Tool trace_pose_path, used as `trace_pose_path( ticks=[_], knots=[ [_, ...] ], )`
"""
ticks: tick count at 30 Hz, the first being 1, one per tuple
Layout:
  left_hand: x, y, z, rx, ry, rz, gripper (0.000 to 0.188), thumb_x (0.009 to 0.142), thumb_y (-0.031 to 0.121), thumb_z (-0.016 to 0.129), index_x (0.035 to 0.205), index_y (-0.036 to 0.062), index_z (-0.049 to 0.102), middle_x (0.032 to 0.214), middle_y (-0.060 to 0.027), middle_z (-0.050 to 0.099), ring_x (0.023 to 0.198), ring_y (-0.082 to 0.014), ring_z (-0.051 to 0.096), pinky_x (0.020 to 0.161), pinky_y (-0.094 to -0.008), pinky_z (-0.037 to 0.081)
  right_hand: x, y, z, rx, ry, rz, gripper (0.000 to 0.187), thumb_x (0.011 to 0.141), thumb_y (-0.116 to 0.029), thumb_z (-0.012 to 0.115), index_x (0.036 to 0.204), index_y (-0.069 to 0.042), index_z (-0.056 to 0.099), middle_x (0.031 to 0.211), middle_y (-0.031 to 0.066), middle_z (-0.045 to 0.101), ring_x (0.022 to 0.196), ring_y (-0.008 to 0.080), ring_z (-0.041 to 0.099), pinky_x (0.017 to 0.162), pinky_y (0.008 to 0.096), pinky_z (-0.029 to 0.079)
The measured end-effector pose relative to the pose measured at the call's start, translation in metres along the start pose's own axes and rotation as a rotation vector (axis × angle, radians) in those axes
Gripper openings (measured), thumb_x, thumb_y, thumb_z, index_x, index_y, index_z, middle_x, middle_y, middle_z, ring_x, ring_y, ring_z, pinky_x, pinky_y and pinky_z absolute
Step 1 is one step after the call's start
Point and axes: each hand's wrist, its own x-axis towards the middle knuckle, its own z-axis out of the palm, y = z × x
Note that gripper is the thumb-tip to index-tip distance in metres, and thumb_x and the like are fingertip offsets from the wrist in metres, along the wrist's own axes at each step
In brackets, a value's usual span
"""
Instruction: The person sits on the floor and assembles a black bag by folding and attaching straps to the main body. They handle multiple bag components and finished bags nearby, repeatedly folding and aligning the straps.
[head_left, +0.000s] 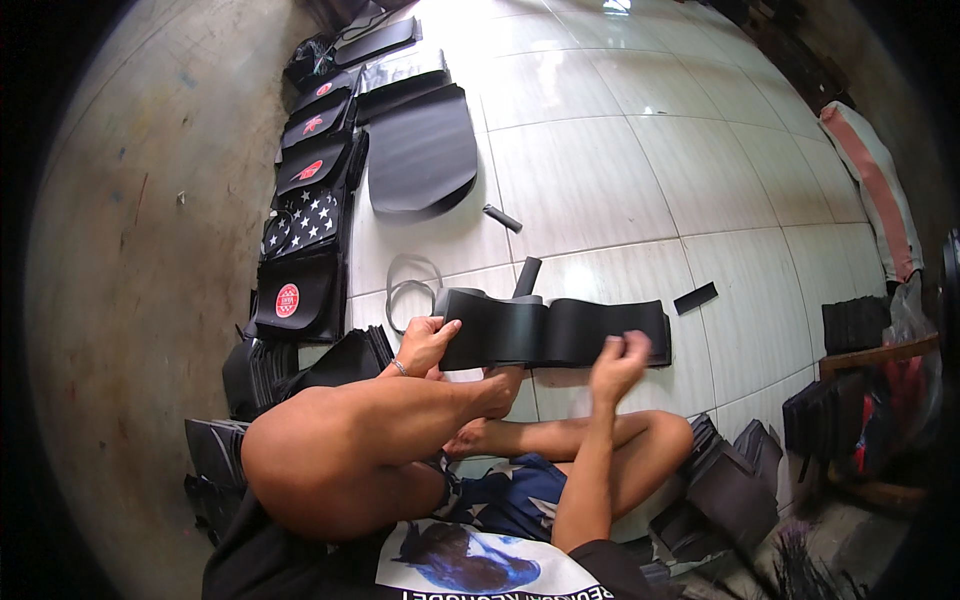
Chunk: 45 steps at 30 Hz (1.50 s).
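Observation:
My left hand is closed on the left end of a long black sheet strip, thumb on top. The strip lies across in front of my feet in two broad sections, curving up where they meet near the middle. Over its right part is my right hand, slightly blurred, its fingers loosely bent and apart from the thumb, with nothing visible between them. A small black piece sticks out beyond the strip's far edge. Beside my left hand, a thin grey band lies looped on the floor.
White tiles cover the floor. Along the left wall run stacks of black flaps, some with red emblems; a large rounded black sheet lies beside them. Small black offcuts are scattered about. More black pieces are piled by my right knee.

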Motion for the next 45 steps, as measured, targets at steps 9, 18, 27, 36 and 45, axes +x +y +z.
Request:
trace_pose_path(
  ticks=[9, 18, 27, 36, 45],
  knots=[
    [0.006, -0.003, 0.015, -0.272, 0.012, 0.026, 0.018, 0.090, 0.015, 0.070, 0.088, -0.0034, 0.071, 0.076, -0.0021, 0.068, 0.066, -0.0060, 0.059, 0.055, -0.0235, 0.047, -0.073, -0.091, 0.057, 0.517, -0.624, 0.136, 0.041, 0.080, -0.021, 0.078, 0.112, 0.001, 0.064, 0.104, 0.0153, 0.064, 0.088, 0.0274, 0.064, 0.078, 0.0378, 0.052],
    [-0.007, 0.032, 0.009, -0.078, -0.061, -0.168, 0.027, 0.091, 0.026, 0.071, 0.078, 0.0025, 0.068, 0.063, 0.0017, 0.059, 0.060, -0.0053, 0.057, 0.048, -0.0223, 0.045, -0.083, -0.085, 0.067, 0.252, -0.601, -0.048, 0.048, 0.082, -0.031, 0.074, 0.116, 0.002, 0.066, 0.111, 0.0194, 0.066, 0.096, 0.0352, 0.066, 0.086, 0.0384, 0.051],
    [-0.007, 0.014, 0.025, -0.043, 0.235, 0.382, 0.024, 0.087, 0.006, 0.065, 0.110, 0.0011, 0.069, 0.082, -0.0048, 0.068, 0.070, -0.0056, 0.054, 0.061, -0.0223, 0.045, -0.058, -0.062, 0.057, 0.373, -0.577, 0.100, 0.024, 0.085, -0.016, 0.072, 0.078, 0.005, 0.063, 0.059, 0.0149, 0.059, 0.052, 0.0157, 0.053, 0.052, 0.0356, 0.043],
    [-0.011, 0.035, 0.021, -0.011, -0.098, -0.004, 0.031, 0.092, 0.029, 0.069, 0.096, -0.0014, 0.073, 0.081, -0.0028, 0.069, 0.071, -0.0069, 0.057, 0.062, -0.0270, 0.047, -0.065, -0.053, 0.078, 0.663, -0.826, 0.286, 0.015, 0.083, -0.012, 0.078, 0.079, -0.002, 0.069, 0.069, -0.0007, 0.065, 0.064, 0.0043, 0.054, 0.055, 0.0226, 0.044],
    [0.004, -0.004, 0.003, 0.097, -0.045, 0.104, 0.020, 0.091, 0.016, 0.069, 0.089, -0.0033, 0.072, 0.078, -0.0005, 0.068, 0.068, -0.0059, 0.056, 0.058, -0.0246, 0.046, -0.024, -0.017, 0.026, 0.413, -0.669, 0.370, 0.017, 0.090, -0.016, 0.068, 0.087, 0.001, 0.066, 0.082, 0.0029, 0.067, 0.074, 0.0137, 0.059, 0.068, 0.0324, 0.048]
  ],
)
